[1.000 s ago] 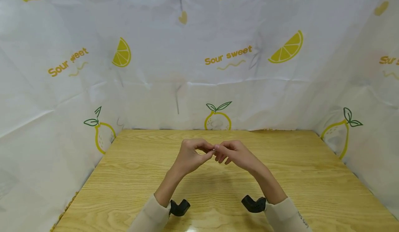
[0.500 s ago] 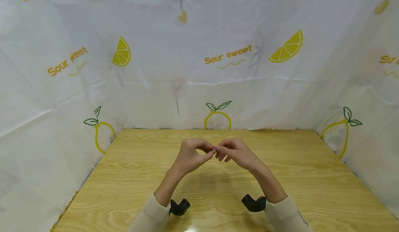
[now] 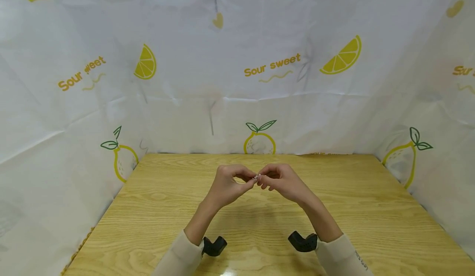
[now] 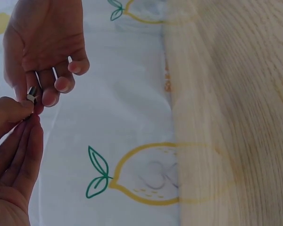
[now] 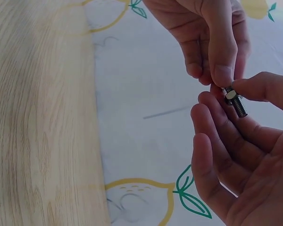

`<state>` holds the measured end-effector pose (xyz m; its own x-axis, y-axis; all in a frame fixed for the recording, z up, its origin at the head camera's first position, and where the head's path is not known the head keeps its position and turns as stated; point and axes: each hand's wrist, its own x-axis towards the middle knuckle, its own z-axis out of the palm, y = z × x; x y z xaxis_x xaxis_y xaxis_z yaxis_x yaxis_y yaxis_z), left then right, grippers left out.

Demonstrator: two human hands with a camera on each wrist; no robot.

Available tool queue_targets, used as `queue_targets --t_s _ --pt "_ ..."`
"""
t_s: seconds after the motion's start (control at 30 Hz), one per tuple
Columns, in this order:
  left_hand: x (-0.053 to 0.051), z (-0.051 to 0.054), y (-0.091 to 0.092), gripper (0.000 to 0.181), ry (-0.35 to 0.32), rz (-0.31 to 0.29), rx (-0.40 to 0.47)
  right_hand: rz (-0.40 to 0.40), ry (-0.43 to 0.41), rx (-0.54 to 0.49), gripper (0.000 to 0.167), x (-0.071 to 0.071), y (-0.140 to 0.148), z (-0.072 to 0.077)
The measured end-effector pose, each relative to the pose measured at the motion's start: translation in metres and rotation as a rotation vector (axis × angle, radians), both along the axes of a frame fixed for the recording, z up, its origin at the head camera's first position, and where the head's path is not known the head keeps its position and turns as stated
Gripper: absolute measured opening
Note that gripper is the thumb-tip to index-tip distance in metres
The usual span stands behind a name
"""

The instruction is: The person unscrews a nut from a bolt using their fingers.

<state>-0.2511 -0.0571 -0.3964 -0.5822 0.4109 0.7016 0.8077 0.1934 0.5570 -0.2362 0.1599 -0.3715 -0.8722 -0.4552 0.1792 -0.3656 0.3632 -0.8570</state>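
A small metal bolt (image 5: pixel 241 108) carries a hex nut (image 5: pixel 232 95) on its thread. My left hand (image 3: pixel 229 186) pinches the bolt's head end between thumb and fingers, so the head is mostly hidden. From the other side, my right hand (image 3: pixel 285 184) has its thumb tip and index finger at the nut, pinching it. The threaded end (image 4: pixel 33 89) sticks out toward the right palm in the left wrist view. The right hand's other fingers are loosely bent, away from the bolt. Both hands are raised above the wooden table (image 3: pixel 167 226).
A white cloth (image 3: pixel 185 74) with lemon prints encloses the back and both sides of the table. Black mounts (image 3: pixel 214 246) sit at both wrists, beside the light sleeves (image 3: pixel 182 253).
My right fingertips have shifted slightly at the bolt, and more of the metal now shows between the hands. The left hand keeps nearly the same place.
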Motion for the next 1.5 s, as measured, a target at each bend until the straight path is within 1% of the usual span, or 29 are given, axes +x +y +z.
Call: queue_targets --t_s 0.2,0.43,0.77,0.87,0.93,1.03,1.13,1.3,1.5 --pt "-0.0004 -0.0004 0.0008 0.005 0.004 0.002 0.000 -0.025 0.026 0.013 0.020 0.0002 0.0007 -0.0011" --pt "0.0003 -0.0006 0.0006 0.006 -0.002 0.012 -0.009 -0.061 0.088 0.025 0.016 0.0023 -0.0003 -0.0006" --pt "0.0007 -0.0022 0.0005 0.007 0.003 0.007 0.013 -0.046 0.138 0.012 0.013 0.0007 0.0006 -0.0025" --pt "0.0008 -0.0017 0.0009 0.007 -0.004 0.008 0.013 -0.020 0.116 0.020 0.019 0.0010 0.0022 -0.0016" --pt "0.0007 -0.0016 0.0013 0.007 -0.004 0.010 0.014 -0.001 0.082 0.034 0.025 0.0015 0.0038 -0.0004" --pt "0.0003 -0.0014 0.0020 0.008 0.000 0.010 0.017 0.012 0.018 0.052 0.027 0.0013 0.0053 0.0011" --pt "-0.0001 -0.0015 0.0025 0.007 0.011 0.001 0.022 0.021 -0.013 0.047 0.030 -0.0003 0.0052 0.0008" --pt "0.0003 -0.0021 0.0028 0.007 0.016 -0.007 0.025 0.055 -0.023 0.028 0.034 -0.0025 0.0036 -0.0020" --pt "0.0003 -0.0029 0.0028 0.007 0.003 -0.011 0.024 0.060 -0.020 0.006 0.033 -0.0027 0.0040 -0.0028"
